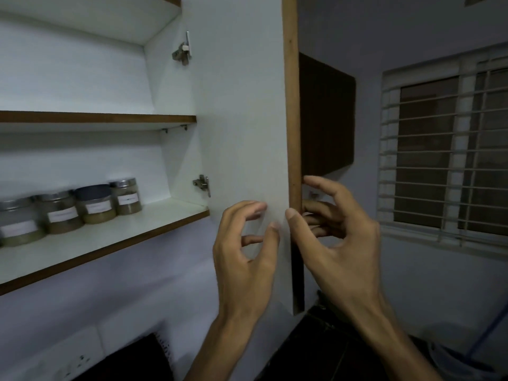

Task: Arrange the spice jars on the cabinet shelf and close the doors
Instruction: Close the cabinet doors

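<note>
Our right hand [338, 232] curls loosely round the open door's [247, 119] upright edge (jars [93, 204] already shelved); left hand [247, 243], half-open and empty, hovers at its inner face.

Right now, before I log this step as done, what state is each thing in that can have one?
Cabinet door: open, swung out.
Right hand: gripping the door's edge, thumb in front, fingers behind.
Left hand: open, empty, at the door's inner face.
Four spice jars: upright, lidded, in a row on the lower shelf.
Upper shelf: no items visible.
</note>
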